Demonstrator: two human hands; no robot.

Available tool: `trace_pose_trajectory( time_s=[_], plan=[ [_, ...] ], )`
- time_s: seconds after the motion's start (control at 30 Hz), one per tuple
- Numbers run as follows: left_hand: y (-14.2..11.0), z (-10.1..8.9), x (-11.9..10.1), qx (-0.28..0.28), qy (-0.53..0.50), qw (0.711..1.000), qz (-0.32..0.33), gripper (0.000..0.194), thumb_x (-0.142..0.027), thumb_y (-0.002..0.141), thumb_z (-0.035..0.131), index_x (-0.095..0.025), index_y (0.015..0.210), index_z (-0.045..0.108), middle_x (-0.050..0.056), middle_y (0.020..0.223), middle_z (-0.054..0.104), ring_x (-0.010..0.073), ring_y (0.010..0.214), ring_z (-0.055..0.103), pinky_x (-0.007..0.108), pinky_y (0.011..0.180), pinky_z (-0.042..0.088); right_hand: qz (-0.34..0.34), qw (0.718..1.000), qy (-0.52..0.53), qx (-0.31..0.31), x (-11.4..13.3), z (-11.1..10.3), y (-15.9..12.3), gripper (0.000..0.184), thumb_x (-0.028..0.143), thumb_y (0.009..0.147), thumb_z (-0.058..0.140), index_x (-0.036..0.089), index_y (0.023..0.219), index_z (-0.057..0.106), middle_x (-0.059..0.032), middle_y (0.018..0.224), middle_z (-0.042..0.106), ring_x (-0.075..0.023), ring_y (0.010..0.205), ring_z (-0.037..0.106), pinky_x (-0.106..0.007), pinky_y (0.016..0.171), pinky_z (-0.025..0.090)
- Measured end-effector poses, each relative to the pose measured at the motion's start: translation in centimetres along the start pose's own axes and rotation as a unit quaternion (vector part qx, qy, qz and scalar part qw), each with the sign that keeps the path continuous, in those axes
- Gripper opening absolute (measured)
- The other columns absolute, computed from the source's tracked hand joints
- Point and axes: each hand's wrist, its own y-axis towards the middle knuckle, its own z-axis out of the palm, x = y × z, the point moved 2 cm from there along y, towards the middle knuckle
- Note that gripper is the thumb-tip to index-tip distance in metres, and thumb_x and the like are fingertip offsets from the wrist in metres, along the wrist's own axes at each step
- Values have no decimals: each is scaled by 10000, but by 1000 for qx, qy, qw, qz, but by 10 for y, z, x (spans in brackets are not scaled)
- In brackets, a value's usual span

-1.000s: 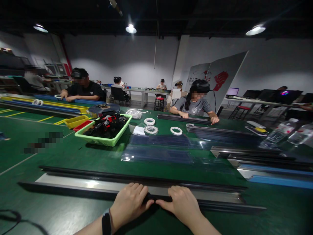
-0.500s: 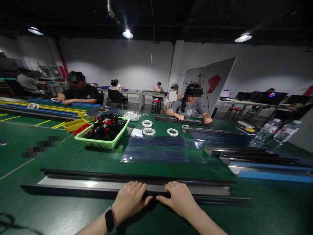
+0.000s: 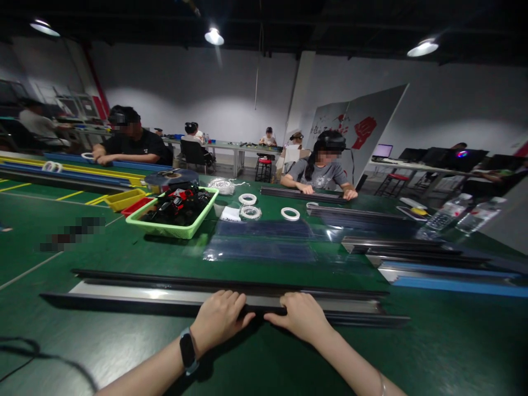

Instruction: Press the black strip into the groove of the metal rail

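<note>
A long black channel profile with a pale, shiny inner floor lies lengthwise across the green table in front of me. My left hand, a dark smart band on its wrist, is closed around the near wall a little left of the middle. Just to the right, my right hand grips that same wall. My thumbs point toward each other on the near side, with a small gap between them. The other fingers curl over the top into the channel, and their tips are hidden.
Beyond the profile lie clear plastic sheets and white tape rolls. A green basket of black and red parts stands left. More profiles, one blue-edged, and water bottles are at right. Two co-workers handle long strips across the table.
The whole scene sits slightly higher in the picture, as my view has tilted down a little. Both hands keep the same hold on the profile.
</note>
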Motion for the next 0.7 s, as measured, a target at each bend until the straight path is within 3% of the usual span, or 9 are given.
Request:
trace_pose_trajectory(
  time_s=[0.7],
  plan=[
    [1,-2,-1,12,-7,1000,8,266,-408,878,449,-177,776,531,36,671,582,190,641,559,305,583,415,-45,999,23,17,1,-8,0,557,644,824,388,167,739,661,-72,720,682,-206,668,634,-283,604,394]
  ],
)
